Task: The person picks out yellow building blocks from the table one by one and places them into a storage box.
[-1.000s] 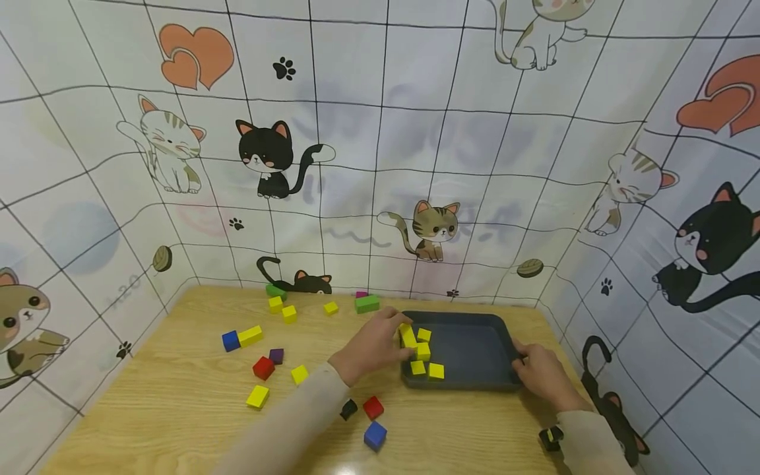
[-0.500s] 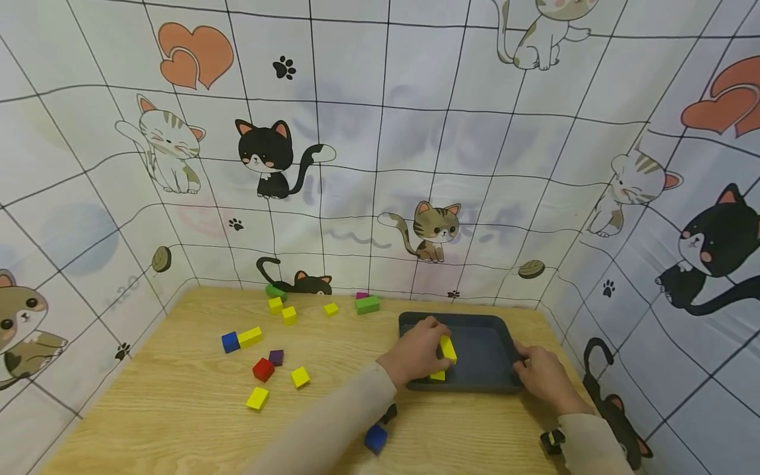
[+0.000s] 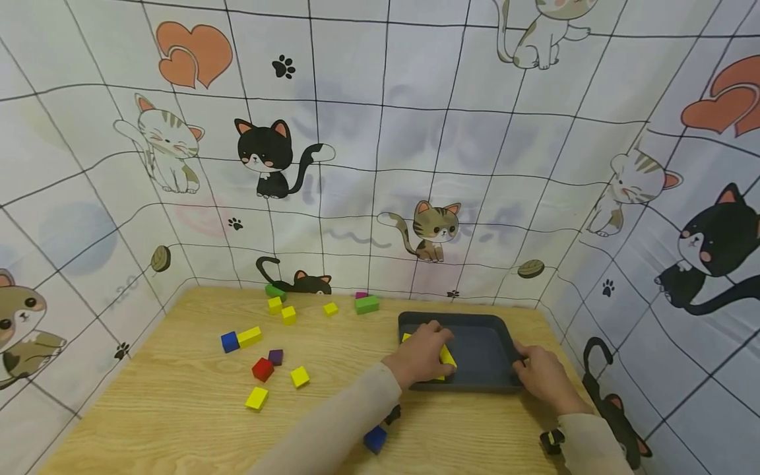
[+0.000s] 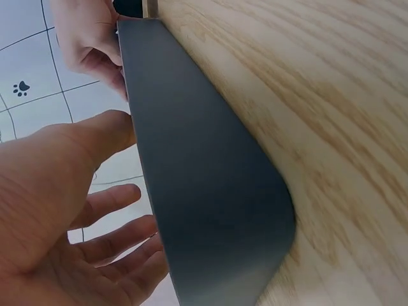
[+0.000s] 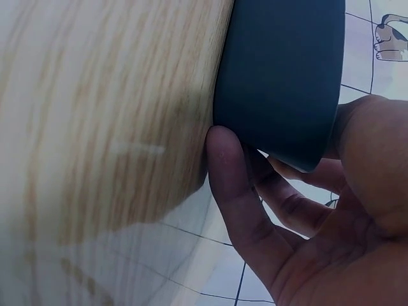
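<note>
A dark grey tray (image 3: 483, 346) lies on the table. My left hand (image 3: 418, 356) reaches over its left part, with a yellow block (image 3: 448, 358) between thumb and fingers. Bits of other yellow show around that hand, which hides most of what lies under it. In the left wrist view, my left hand (image 4: 76, 191) is partly behind the tray's wall (image 4: 204, 172), so what it holds is out of sight. At the tray's right edge, my right hand (image 3: 546, 376) grips the rim. The right wrist view shows that hand's fingers (image 5: 233, 169) at the tray's corner.
Loose blocks are scattered on the table (image 3: 178, 396): yellow (image 3: 299, 377), red (image 3: 262, 369), purple (image 3: 276, 357), blue (image 3: 229, 342) and green (image 3: 367, 304). A blue block (image 3: 375, 439) and a black one (image 3: 393, 414) lie by the left forearm. Patterned cloth walls surround the table.
My left hand has moved right, from the tray's left edge further in, with the yellow block; lately it shifted slightly nearer. My right hand keeps its place on the rim.
</note>
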Demonstrator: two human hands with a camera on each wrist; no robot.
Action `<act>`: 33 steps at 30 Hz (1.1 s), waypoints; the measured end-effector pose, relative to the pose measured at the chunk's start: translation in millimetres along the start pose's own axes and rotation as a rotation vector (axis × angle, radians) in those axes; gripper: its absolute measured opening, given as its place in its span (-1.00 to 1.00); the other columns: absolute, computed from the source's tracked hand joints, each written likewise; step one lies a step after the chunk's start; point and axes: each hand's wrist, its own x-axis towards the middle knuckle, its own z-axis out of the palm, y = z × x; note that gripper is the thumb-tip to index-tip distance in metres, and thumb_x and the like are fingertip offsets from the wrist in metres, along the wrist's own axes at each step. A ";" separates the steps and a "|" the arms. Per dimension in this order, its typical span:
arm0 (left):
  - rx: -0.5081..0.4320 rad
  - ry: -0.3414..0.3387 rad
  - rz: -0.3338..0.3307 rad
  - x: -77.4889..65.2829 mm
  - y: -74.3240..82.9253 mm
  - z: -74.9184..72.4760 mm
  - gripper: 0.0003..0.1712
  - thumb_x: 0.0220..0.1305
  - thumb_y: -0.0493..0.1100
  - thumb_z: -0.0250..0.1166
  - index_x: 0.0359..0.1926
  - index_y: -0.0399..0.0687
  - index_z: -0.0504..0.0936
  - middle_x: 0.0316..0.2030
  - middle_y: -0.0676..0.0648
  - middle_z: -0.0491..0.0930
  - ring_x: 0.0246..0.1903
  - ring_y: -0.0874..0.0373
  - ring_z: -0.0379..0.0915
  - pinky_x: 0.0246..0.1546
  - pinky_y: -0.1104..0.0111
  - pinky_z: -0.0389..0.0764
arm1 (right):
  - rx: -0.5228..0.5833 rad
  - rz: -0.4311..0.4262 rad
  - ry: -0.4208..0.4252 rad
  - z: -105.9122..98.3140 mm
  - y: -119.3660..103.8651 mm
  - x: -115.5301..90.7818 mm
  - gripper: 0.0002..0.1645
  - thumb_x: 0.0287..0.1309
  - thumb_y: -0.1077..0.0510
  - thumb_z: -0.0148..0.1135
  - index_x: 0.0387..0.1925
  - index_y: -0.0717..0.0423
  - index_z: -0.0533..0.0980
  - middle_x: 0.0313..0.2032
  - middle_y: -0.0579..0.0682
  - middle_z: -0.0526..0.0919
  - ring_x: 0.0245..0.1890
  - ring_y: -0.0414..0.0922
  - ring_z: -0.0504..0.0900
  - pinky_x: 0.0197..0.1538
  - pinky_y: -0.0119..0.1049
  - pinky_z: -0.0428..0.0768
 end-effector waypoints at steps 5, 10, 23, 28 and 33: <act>0.034 0.031 0.002 -5.9 -8.6 -2.1 -0.24 0.18 0.25 0.43 0.33 0.12 0.48 0.21 -0.02 0.43 0.11 0.08 0.42 0.01 0.38 0.55 | 0.008 0.000 -0.004 0.5 0.9 0.9 -0.34 0.29 0.23 0.15 0.39 0.30 0.30 -0.65 -0.07 0.42 -0.76 -0.18 0.26 -0.67 -0.27 0.34; 0.063 0.069 -0.030 -15.7 -22.1 -12.1 -0.18 0.17 0.33 0.39 0.39 0.19 0.42 0.22 0.00 0.41 0.13 0.06 0.39 0.07 0.19 0.54 | 0.008 0.000 -0.003 1.3 0.9 0.8 -0.34 0.30 0.23 0.15 0.40 0.30 0.30 -0.71 -0.12 0.34 -0.77 -0.19 0.23 -0.67 -0.27 0.33; 0.041 0.181 -0.176 -56.4 -92.3 -51.8 -0.22 0.20 0.29 0.38 0.37 0.16 0.43 0.27 -0.10 0.39 0.15 -0.05 0.42 0.11 -0.06 0.49 | 0.006 0.014 -0.001 0.6 -1.1 0.6 -0.33 0.29 0.24 0.15 0.41 0.31 0.28 -0.71 -0.10 0.35 -0.77 -0.18 0.28 -0.68 -0.26 0.34; 0.049 0.211 -0.255 -89.6 -126.6 -64.5 -0.23 0.18 0.28 0.41 0.34 0.10 0.48 0.27 -0.15 0.40 0.15 -0.09 0.41 0.10 -0.03 0.52 | 0.001 -0.004 -0.003 2.3 0.1 0.0 -0.32 0.28 0.24 0.16 0.40 0.31 0.29 -0.53 0.02 0.53 -0.76 -0.18 0.29 -0.66 -0.25 0.36; 0.024 0.238 -0.340 -125.7 -163.1 -77.9 -0.23 0.16 0.22 0.46 0.33 0.07 0.48 0.26 -0.13 0.40 0.07 -0.07 0.46 0.04 0.03 0.58 | -0.013 -0.031 0.020 2.1 1.0 -1.7 -0.34 0.26 0.25 0.19 0.37 0.34 0.33 0.00 0.35 0.61 -0.73 -0.13 0.29 -0.64 -0.23 0.36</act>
